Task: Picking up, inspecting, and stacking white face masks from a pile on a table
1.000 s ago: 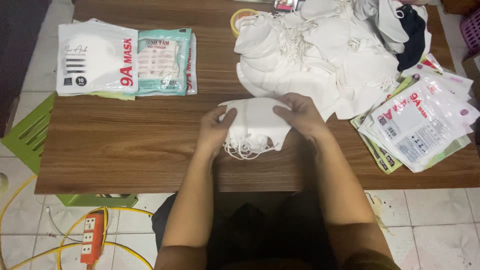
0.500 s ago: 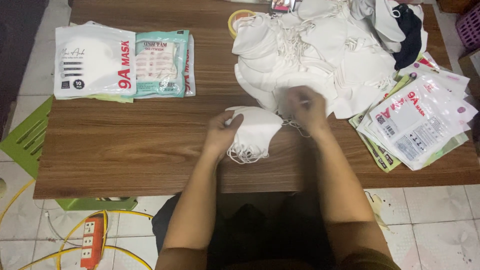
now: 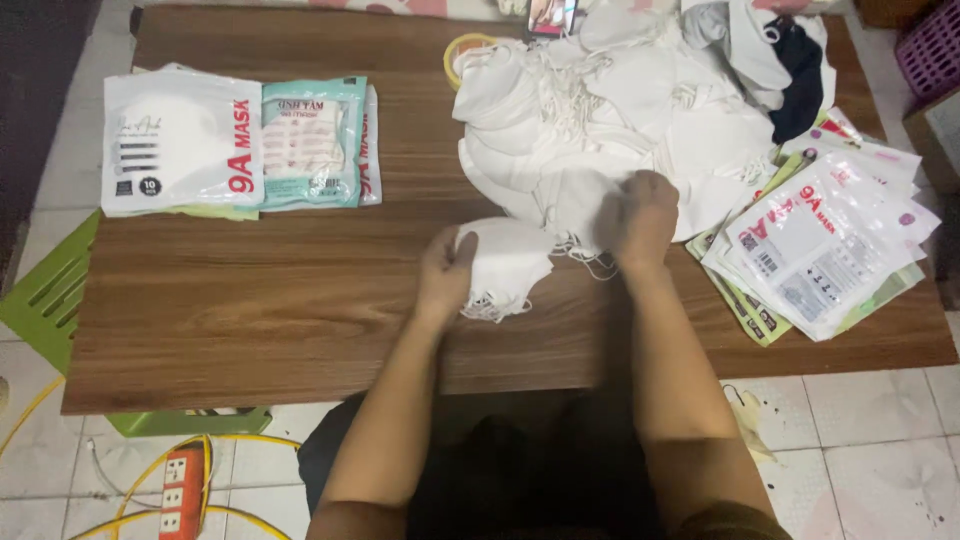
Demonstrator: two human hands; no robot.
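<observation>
Gathering step: left hand [image 3: 447, 275] grips the small mask stack [image 3: 505, 265] on the tabletop [image 3: 250, 310] — right hand [image 3: 645, 215], seemingly closed, reaches the loose pile [image 3: 600, 120]; next needs a clean single-mask pinch.

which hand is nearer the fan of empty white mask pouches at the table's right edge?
Right. The right hand sits just left of the fan of empty white mask pouches, on the loose white mask pile. The left hand is farther left, on the small stack of white masks.
</observation>
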